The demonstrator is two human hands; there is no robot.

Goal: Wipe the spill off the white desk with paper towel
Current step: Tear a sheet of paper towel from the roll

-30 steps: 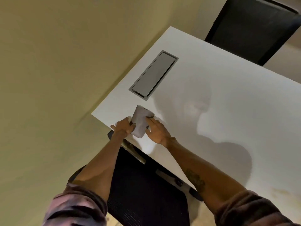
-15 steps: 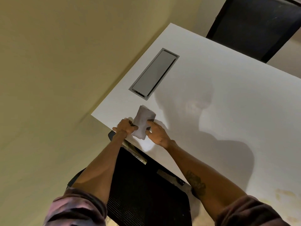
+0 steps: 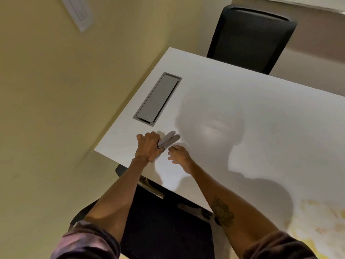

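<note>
Paper towel (image 3: 167,140): folded into a narrow wad, it sits in our left hand near the desk's corner at about 9 o'clock from the frame's middle; its free end points toward 1 o'clock above the desk top.
Left hand (image 3: 148,146): we close our fingers around the lower part of the paper towel, knuckles up.
Right hand (image 3: 178,155): just beside the wad at 4 o'clock from it, fingers loosely curled and holding nothing; we cannot tell whether a fingertip touches the paper.
Spill (image 3: 321,217): yellowish smears on the desk at 4 o'clock in the frame, well apart from both hands.
Desk (image 3: 252,101): white top, with our shadow across its middle.
Cable hatch (image 3: 157,99): grey flap set in the desk, at 12 o'clock from the left hand.
Far chair (image 3: 250,38): black, at the desk's far edge, 1 o'clock.
Near chair (image 3: 164,225): black mesh, under our forearms at 6 o'clock.
Sleeves (image 3: 85,242): dark pinkish, pushed up both arms.
</note>
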